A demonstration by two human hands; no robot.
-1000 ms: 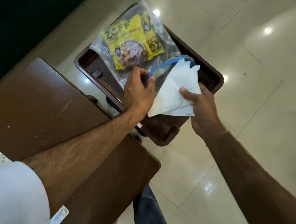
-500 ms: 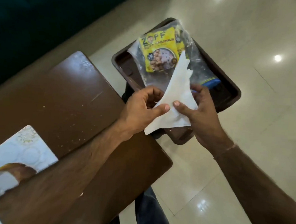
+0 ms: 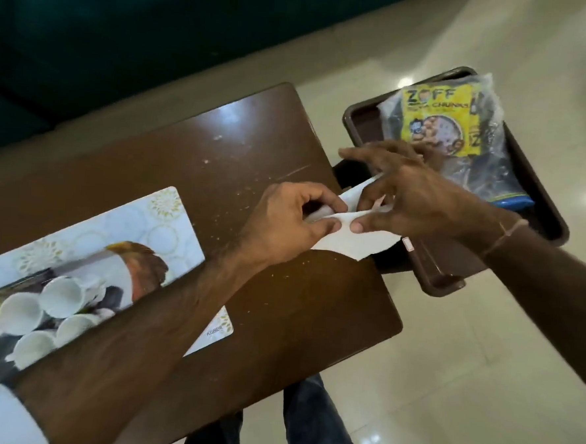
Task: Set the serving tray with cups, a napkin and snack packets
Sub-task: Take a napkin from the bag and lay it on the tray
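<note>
A white paper napkin (image 3: pixel 355 241) hangs over the right edge of the brown wooden table (image 3: pixel 219 169), pinched by both hands. My left hand (image 3: pixel 284 221) grips its left end between thumb and fingers. My right hand (image 3: pixel 409 198) holds its upper edge, fingers spread. At the left lies a patterned serving tray (image 3: pixel 168 221) with several white cups (image 3: pixel 60 297) lying on it, partly hidden by my left forearm. A clear zip bag with yellow snack packets (image 3: pixel 435 124) rests in a dark brown plastic tray (image 3: pixel 539 209) at the right.
The brown tray sits lower than the table, just off its right corner, above a glossy cream tiled floor (image 3: pixel 481 370). A dark green surface (image 3: pixel 107 39) fills the far left. My jeans-clad leg (image 3: pixel 310 425) shows below the table edge.
The view has swung left, bringing the serving tray and cups into sight. Both hands have carried the napkin away from the brown tray to the table's right edge.
</note>
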